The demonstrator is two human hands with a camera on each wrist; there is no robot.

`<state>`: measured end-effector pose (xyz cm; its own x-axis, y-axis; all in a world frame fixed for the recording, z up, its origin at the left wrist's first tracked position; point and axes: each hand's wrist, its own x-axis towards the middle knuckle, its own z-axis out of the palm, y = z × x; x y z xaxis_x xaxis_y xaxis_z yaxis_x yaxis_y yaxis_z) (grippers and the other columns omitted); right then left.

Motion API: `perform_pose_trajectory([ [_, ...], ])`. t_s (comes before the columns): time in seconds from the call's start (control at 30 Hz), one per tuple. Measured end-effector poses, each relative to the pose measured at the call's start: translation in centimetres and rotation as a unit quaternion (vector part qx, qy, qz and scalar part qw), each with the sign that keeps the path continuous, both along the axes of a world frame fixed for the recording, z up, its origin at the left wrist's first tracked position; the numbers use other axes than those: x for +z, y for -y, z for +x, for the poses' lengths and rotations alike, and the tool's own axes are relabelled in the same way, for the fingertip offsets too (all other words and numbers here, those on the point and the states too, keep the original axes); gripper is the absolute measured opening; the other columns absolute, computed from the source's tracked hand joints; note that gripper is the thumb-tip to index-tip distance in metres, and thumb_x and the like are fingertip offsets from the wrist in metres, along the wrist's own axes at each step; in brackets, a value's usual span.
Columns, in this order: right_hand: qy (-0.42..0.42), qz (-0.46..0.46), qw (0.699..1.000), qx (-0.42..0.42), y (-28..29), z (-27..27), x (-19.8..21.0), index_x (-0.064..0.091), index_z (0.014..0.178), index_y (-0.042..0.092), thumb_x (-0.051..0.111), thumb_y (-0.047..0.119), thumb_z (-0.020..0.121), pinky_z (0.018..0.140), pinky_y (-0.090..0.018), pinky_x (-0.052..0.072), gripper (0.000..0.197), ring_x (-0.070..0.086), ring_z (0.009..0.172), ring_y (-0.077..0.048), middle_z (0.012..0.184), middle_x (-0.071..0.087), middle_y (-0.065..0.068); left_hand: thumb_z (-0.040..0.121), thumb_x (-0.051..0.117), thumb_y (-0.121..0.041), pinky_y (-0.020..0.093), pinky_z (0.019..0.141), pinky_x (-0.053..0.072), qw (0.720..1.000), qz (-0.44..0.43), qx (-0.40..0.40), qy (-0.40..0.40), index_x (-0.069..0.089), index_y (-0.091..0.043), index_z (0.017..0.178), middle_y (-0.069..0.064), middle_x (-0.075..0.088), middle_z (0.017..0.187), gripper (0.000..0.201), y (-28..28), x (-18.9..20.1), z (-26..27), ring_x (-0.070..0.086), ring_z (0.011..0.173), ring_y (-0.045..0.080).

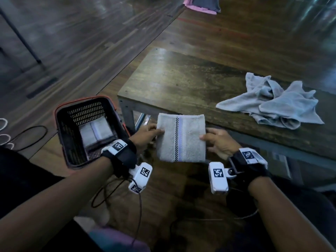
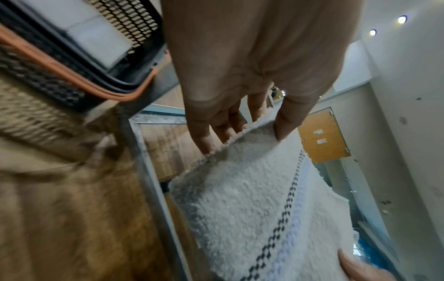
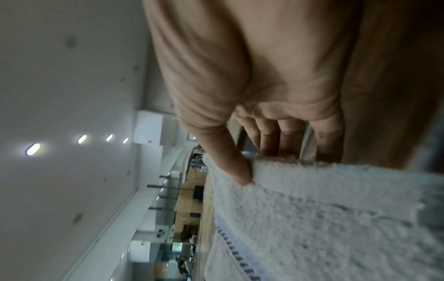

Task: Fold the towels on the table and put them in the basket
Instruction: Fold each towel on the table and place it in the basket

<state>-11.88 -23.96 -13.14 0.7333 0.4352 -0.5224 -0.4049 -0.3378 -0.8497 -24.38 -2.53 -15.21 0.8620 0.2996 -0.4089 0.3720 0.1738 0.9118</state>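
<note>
A folded white towel (image 1: 181, 138) with a black checked stripe and a pale purple band is held in the air in front of the table's near edge. My left hand (image 1: 147, 134) pinches its left edge, thumb on top, fingers under it. My right hand (image 1: 217, 140) pinches its right edge the same way. The left wrist view shows the folded towel (image 2: 252, 205) with my thumb and fingers (image 2: 206, 140) on its edge; the right wrist view shows the towel (image 3: 324, 218) under my thumb. The dark basket (image 1: 62, 124) with an orange rim stands on the floor to the left and holds a folded towel (image 1: 97, 132).
A crumpled grey towel (image 1: 272, 103) lies on the wooden table (image 1: 181, 79) to the right. Pink and grey cloth (image 1: 201, 5) lies far back. Cables (image 1: 31, 135) run over the floor by the basket. The table's metal leg (image 1: 127, 113) stands beside the basket.
</note>
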Motion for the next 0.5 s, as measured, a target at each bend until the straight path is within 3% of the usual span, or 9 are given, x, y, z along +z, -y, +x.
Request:
perform_pose_trajectory([
  [0.1, -0.062, 0.009, 0.998, -0.019, 0.7, -4.2, -2.1, 0.052, 0.125, -0.002, 0.058, -0.003, 0.084, 0.074, -0.038, 0.052, 0.041, 0.063, 0.099, -0.028, 0.101, 0.067, -0.012, 0.093, 0.053, -0.013, 0.022, 0.046, 0.039, 0.999, -0.011, -0.007, -0.031, 0.056, -0.015, 0.096, 0.014, 0.051, 0.089, 0.005, 0.9, -1.9, -3.8, 0.048, 0.074, 0.026],
  [0.17, -0.067, -0.020, 0.998, -0.007, 0.6, -6.7, -3.3, 0.050, 0.128, 0.001, 0.057, -0.003, 0.084, 0.075, -0.038, 0.051, 0.045, 0.061, 0.101, -0.028, 0.111, 0.065, -0.015, 0.093, 0.054, -0.012, 0.016, 0.038, 0.034, 0.999, -0.028, -0.009, -0.033, 0.056, -0.016, 0.096, 0.012, 0.047, 0.082, 0.005, 1.2, -2.7, -6.4, 0.042, 0.058, 0.019],
  [0.23, -0.065, -0.029, 0.997, 0.011, 0.0, -8.2, -3.9, 0.047, 0.129, 0.007, 0.056, -0.001, 0.085, 0.073, -0.038, 0.051, 0.046, 0.060, 0.102, -0.028, 0.121, 0.061, -0.017, 0.092, 0.054, -0.011, 0.018, 0.040, 0.032, 0.999, -0.043, 0.002, -0.022, 0.055, -0.014, 0.097, 0.012, 0.044, 0.082, 0.005, 1.0, -2.8, -8.6, 0.040, 0.058, 0.017],
  [0.33, -0.039, -0.027, 0.996, 0.081, -2.4, -9.6, -2.8, 0.050, 0.123, 0.015, 0.054, 0.008, 0.089, 0.071, -0.036, 0.049, 0.035, 0.060, 0.097, -0.024, 0.115, 0.062, -0.013, 0.091, 0.057, -0.017, 0.024, 0.053, 0.038, 0.997, -0.059, 0.051, -0.007, 0.056, -0.009, 0.108, 0.012, 0.049, 0.090, 0.018, -0.5, -2.1, -12.2, 0.048, 0.075, 0.023],
  [0.37, -0.028, -0.027, 0.993, 0.108, -3.3, -10.0, -2.4, 0.052, 0.120, 0.018, 0.053, 0.012, 0.090, 0.073, -0.037, 0.047, 0.030, 0.060, 0.097, -0.024, 0.111, 0.063, -0.011, 0.091, 0.058, -0.021, 0.026, 0.054, 0.040, 0.996, -0.063, 0.067, -0.005, 0.057, -0.010, 0.110, 0.009, 0.054, 0.086, 0.022, -1.1, -1.7, -13.4, 0.053, 0.074, 0.022],
  [0.43, -0.016, -0.027, 0.988, 0.150, -5.1, -11.1, -2.0, 0.052, 0.116, 0.022, 0.053, 0.017, 0.091, 0.075, -0.038, 0.046, 0.025, 0.060, 0.097, -0.026, 0.109, 0.064, -0.011, 0.092, 0.056, -0.025, 0.020, 0.048, 0.044, 0.993, -0.076, 0.090, 0.003, 0.057, -0.012, 0.110, -0.004, 0.064, 0.072, 0.022, -2.2, -1.4, -15.8, 0.060, 0.058, 0.009],
  [0.5, -0.017, -0.020, 0.983, 0.182, -6.6, -12.3, -2.5, 0.051, 0.118, 0.023, 0.054, 0.021, 0.092, 0.074, -0.039, 0.048, 0.026, 0.062, 0.095, -0.028, 0.110, 0.065, -0.012, 0.092, 0.056, -0.027, 0.017, 0.046, 0.044, 0.990, -0.076, 0.118, -0.008, 0.057, -0.009, 0.113, -0.007, 0.067, 0.071, 0.027, -3.0, -1.5, -18.0, 0.060, 0.054, 0.004],
])
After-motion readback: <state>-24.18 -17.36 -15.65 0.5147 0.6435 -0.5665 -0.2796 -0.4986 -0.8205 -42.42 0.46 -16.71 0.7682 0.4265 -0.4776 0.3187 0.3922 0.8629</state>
